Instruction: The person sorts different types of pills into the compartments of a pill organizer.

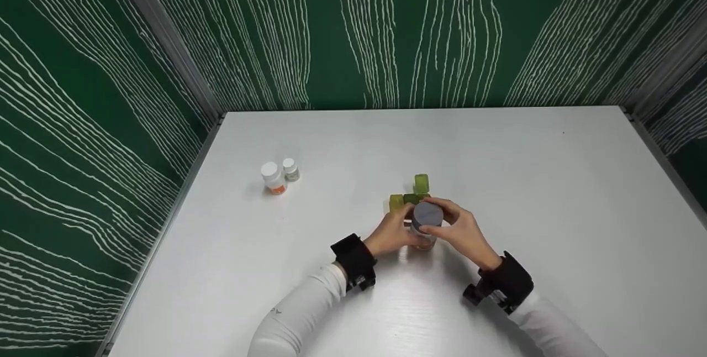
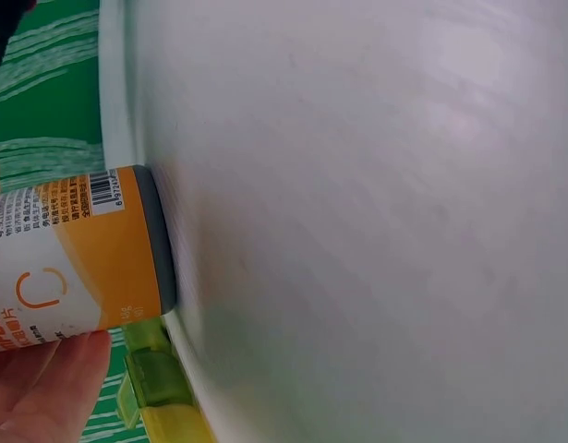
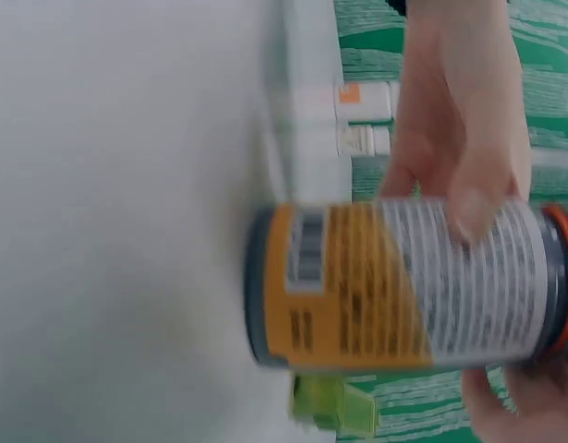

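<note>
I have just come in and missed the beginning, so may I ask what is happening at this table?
A person's left hand grips the body of an orange-and-white labelled bottle, while the right hand holds its grey cap. Whether the cap is being turned, I cannot tell. Just beyond the bottle is a green sectioned box. Farther to the left, a larger white bottle and a smaller white bottle stand side by side on the table.
</note>
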Demonstrator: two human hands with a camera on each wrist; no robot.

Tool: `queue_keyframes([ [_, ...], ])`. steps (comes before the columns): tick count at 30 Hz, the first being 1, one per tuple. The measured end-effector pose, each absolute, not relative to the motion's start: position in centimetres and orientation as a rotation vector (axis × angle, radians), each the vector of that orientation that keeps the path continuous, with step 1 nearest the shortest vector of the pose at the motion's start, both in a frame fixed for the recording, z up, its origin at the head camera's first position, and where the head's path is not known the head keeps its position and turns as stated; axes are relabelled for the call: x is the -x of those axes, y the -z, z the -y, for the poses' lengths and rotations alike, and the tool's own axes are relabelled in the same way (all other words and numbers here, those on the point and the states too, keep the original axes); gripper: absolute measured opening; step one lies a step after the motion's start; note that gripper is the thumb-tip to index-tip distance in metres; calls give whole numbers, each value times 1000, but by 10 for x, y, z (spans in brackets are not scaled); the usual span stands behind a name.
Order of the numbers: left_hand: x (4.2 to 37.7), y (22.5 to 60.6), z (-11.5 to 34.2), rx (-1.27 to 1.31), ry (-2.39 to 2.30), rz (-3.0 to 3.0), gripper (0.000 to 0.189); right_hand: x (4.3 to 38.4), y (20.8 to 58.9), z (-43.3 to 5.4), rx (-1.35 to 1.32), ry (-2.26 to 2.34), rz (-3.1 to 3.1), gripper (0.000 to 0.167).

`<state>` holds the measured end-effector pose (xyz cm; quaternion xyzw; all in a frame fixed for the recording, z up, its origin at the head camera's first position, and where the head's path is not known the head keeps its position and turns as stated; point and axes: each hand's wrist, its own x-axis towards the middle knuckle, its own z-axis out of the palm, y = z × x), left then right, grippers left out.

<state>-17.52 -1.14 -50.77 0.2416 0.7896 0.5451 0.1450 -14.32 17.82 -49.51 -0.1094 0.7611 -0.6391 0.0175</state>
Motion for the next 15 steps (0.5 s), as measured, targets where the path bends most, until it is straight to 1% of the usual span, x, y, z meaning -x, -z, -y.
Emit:
queue_keyframes([
  [4, 176, 509, 14, -741, -1561, -2303, 53, 137, 498, -165, 288, 2043, -2470, 56],
  [9, 175, 510, 13, -760, -1555, -2333, 53, 133, 499, -154, 239, 1983, -2634, 57],
  [15, 175, 510, 13, -764, -1560, -2324, 54, 124, 501, -150, 348, 1900, -2747, 62],
])
